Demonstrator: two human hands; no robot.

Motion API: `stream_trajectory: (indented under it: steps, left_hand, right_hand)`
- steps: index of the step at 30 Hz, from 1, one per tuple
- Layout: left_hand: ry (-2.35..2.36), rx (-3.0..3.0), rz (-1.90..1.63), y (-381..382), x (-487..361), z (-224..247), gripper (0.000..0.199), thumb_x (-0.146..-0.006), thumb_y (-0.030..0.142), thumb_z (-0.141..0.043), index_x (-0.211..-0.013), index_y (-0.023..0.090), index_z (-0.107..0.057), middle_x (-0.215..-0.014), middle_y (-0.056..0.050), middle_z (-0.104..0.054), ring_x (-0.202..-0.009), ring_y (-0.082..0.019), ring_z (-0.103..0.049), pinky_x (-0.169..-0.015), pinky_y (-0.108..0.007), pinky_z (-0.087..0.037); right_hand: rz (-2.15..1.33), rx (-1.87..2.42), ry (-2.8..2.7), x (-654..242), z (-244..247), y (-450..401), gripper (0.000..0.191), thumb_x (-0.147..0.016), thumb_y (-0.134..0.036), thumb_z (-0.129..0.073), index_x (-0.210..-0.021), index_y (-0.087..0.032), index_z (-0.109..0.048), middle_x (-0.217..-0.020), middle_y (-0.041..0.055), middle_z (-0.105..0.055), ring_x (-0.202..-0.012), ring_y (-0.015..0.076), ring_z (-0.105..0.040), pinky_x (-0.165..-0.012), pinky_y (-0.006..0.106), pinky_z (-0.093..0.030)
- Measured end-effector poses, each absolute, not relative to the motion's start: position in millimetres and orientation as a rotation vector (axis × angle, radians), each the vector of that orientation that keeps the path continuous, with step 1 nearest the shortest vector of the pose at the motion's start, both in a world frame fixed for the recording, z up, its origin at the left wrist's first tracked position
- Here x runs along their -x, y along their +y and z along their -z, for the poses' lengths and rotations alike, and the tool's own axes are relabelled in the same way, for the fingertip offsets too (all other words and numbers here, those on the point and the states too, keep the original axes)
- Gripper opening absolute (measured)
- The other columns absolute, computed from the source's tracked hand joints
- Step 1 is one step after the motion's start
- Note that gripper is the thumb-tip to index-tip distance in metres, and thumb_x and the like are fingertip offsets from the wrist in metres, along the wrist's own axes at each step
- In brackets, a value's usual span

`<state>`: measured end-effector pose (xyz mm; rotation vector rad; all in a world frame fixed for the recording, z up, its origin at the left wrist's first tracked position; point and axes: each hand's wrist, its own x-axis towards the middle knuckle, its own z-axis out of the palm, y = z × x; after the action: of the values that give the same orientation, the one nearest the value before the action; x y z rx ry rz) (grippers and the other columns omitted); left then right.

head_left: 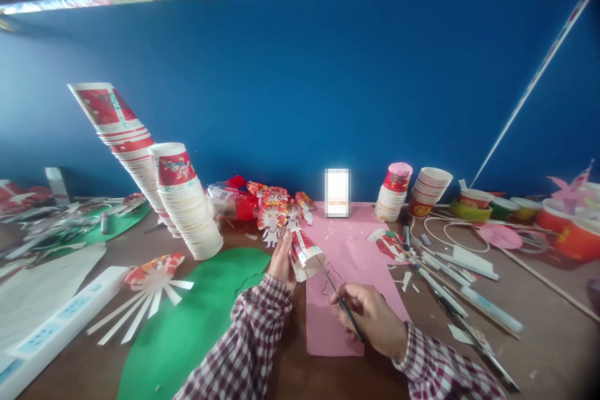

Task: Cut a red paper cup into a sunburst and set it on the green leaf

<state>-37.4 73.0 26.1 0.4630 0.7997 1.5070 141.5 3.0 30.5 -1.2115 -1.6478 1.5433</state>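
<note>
My left hand is wrapped round a red and white paper cup, tilted with its wide end toward me. In my right hand is a thin dark tool, gripped between thumb and fingers. The tool's far end meets the cup near its rim; whether it is scissors or a knife I cannot make out. A pink sheet lies beneath my right hand, and a green sheet lies to the left. Just beyond the cup are several paper figures with red and orange tops.
Tall cup stacks lean at the left, near a white power strip and a cut cup with splayed strips. Shorter stacks stand at the back right. Pens, tools and paper scraps litter the right side before a blue partition.
</note>
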Motion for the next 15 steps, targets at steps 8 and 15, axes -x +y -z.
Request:
stream_trajectory:
  steps: [8, 15]
  left_hand:
    - [0.71, -0.338, -1.419, 68.3, 40.1, -34.1, 0.03, -0.076, 0.041, -0.056, -0.087, 0.013, -0.059, -0.076, -0.007, -0.066, -0.069, -0.019, -0.063, -0.074, -0.038, -0.05]
    - [0.69, -0.355, -1.454, 67.7, 39.9, -35.7, 0.032, -0.075, 0.042, -0.057, -0.091, 0.014, -0.058, -0.08, -0.008, -0.066, -0.076, -0.022, -0.064, -0.081, -0.044, -0.048]
  right_hand:
    - [-1.565, 1.178, -1.654, -141.7, -26.7, 3.8, 0.027, -0.071, -0.035, -0.063, -0.088, -0.016, -0.057, -0.053, -0.0066, -0.046, -0.045, 0.007, -0.046, -0.041, 0.017, -0.043]
    - [-1.553, 1.158, -1.665, -141.1, -26.9, 3.6, 0.027, -0.072, -0.037, -0.062, -0.089, -0.016, -0.056, -0.054, -0.0056, -0.05, -0.044, 0.0075, -0.048, -0.042, 0.018, -0.042]
